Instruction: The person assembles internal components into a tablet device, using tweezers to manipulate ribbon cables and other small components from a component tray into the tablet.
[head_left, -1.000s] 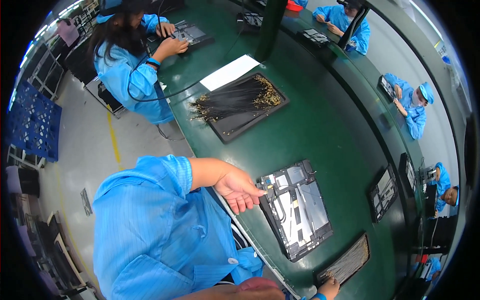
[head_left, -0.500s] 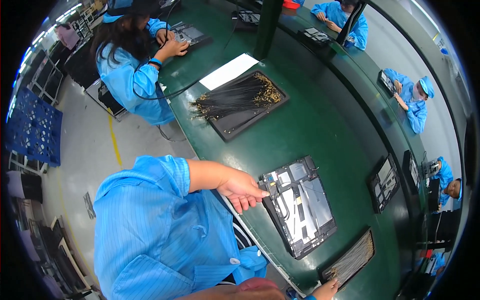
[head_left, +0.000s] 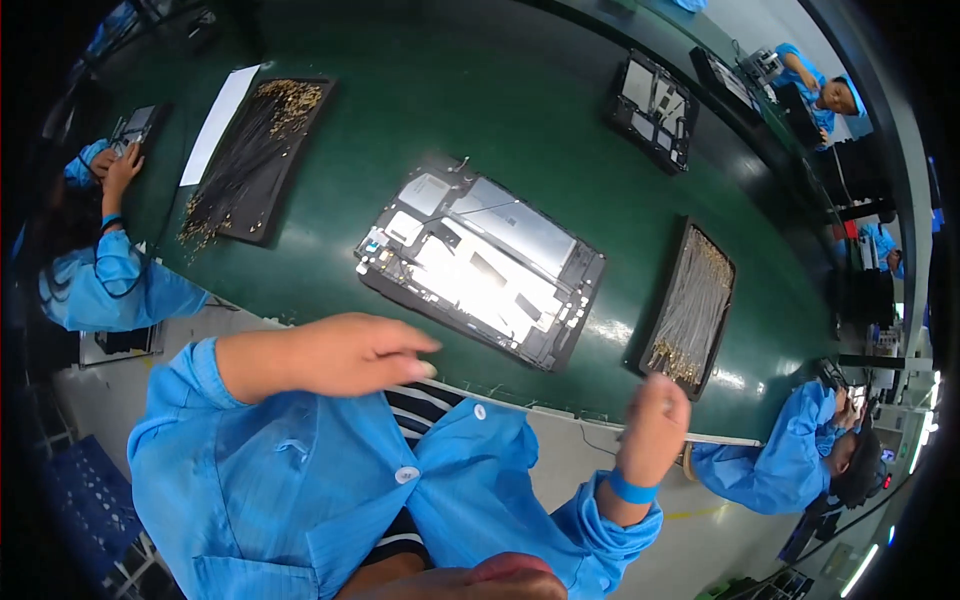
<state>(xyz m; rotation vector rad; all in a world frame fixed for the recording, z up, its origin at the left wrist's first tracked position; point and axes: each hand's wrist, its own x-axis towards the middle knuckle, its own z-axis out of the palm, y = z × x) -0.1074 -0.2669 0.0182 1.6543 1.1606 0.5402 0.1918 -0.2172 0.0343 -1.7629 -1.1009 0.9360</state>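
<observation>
An opened tablet-like device [head_left: 480, 265] lies on the green bench, its inner boards, silver plates and black frame exposed. My left hand [head_left: 345, 355] is in front of its left part, by the bench edge. It is apart from the device, with thumb and fingers stretched out and nothing visible in them. To the right, a black tray [head_left: 722, 315] holds many thin grey cables [head_left: 690, 300] with gold-coloured ends. My right hand [head_left: 655, 420], with a blue wristband, is at the tray's near end. Its fingers are curled together and slightly blurred; anything between them is hidden.
At the left a second tray [head_left: 265, 220] holds black cables, beside a white sheet [head_left: 220, 125]. Another opened device [head_left: 655, 110] sits at the far right. Co-workers in blue work at the left [head_left: 115, 275] and right [head_left: 770, 450].
The view has turned right, bringing the device to the middle. My left hand has drawn back from the device's edge. My right hand, earlier at the grey cables' ends, now shows more fully.
</observation>
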